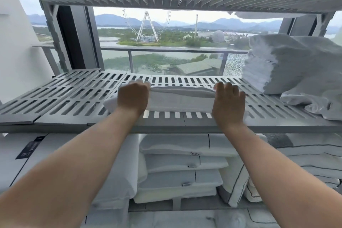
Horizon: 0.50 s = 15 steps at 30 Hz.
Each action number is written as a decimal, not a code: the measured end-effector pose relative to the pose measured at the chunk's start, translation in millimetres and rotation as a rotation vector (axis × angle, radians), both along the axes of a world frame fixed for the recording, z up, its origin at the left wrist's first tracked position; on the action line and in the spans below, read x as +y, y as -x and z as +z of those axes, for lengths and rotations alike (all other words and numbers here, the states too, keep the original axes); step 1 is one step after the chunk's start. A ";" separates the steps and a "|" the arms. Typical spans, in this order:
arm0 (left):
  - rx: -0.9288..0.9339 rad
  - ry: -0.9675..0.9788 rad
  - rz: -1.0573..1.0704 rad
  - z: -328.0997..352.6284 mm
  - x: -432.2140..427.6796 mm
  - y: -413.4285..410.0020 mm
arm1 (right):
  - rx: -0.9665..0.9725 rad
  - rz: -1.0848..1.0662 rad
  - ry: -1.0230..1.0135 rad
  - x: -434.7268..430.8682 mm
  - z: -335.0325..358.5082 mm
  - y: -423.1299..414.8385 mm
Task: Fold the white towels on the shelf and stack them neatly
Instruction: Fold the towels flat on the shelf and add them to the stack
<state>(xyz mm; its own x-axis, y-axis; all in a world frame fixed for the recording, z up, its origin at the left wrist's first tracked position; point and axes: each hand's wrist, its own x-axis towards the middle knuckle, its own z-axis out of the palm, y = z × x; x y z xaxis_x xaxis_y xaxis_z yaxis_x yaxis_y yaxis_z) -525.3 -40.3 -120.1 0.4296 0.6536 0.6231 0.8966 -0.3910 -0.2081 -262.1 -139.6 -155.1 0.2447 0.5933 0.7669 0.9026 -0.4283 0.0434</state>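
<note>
Grey slatted plastic forms the shelf (61,98), which spans the full width of the view, with a window view beyond it.

1. Stack of folded towels (288,65): stands at the far right of the shelf. The layers are white, and the top of the stack is rumpled and uneven.
2. Loose towel (311,103): lies crumpled at the near right, touching the foot of the stack. It is not yet folded.
3. Towel in work (179,100): lies flat at the middle of the shelf, near the front edge, well apart from the stack. It is already doubled into a long narrow band, and the far edge of its upper layer stands slightly raised.
4. Left hand (133,96): lies on the left end of the band, with the fingers curled over the far edge and gripping it.
5. Right hand (228,103): lies on the right end, with the fingers reaching to the far edge. The thumb is hidden, so it cannot be told whether this hand pinches or merely presses.

Progress, as a judgement: the task is partly complete. Remaining are the final fold of this towel, its transfer to the stack, the loose towel, and squaring the stack.
</note>
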 end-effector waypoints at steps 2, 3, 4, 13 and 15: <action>0.025 -0.015 0.013 12.4 21.0 -11.0 | -0.040 -0.045 0.048 20.3 13.5 -11.5; 0.046 -0.020 0.019 16.6 33.3 -16.6 | -0.062 -0.063 0.077 32.3 19.0 -16.9; 0.070 -0.023 0.026 19.3 46.1 -22.2 | -0.077 -0.075 0.105 44.7 23.2 -21.8; 0.175 0.330 0.116 -9.2 185.5 -60.4 | 0.112 -0.014 0.462 163.9 5.4 -84.1; 0.139 0.401 0.080 -17.3 201.7 -62.4 | 0.230 0.028 0.506 177.1 -1.3 -98.4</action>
